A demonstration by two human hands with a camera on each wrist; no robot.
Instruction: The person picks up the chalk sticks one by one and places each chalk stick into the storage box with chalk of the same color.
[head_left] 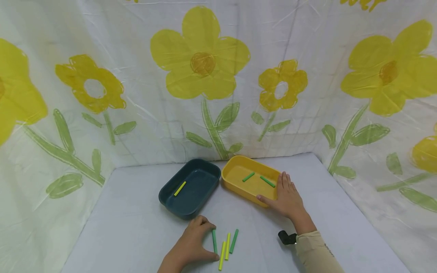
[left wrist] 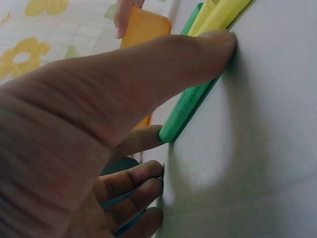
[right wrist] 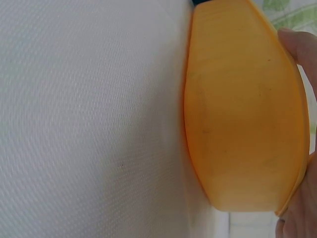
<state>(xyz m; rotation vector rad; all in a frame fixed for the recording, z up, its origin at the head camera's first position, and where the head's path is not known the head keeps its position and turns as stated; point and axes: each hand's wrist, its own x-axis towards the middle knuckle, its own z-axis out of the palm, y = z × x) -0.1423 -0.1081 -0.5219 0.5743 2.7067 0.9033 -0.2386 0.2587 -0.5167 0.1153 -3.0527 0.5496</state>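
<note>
My left hand is over the near part of the table. Its thumb and index finger pinch a green stick at its two ends; the stick lies low, close to the tabletop. In the left wrist view the thumb covers part of that green stick, and the other fingers are spread. Just right of it lie two yellow sticks and another green stick. My right hand rests with straight fingers on the near right corner of a yellow bin, which holds two green sticks.
Left of the yellow bin stands a dark blue bin with one yellow stick inside. Both bins stand towards the back of the white-covered table. A flower-printed curtain hangs behind and at the sides. A black device sits at my right wrist.
</note>
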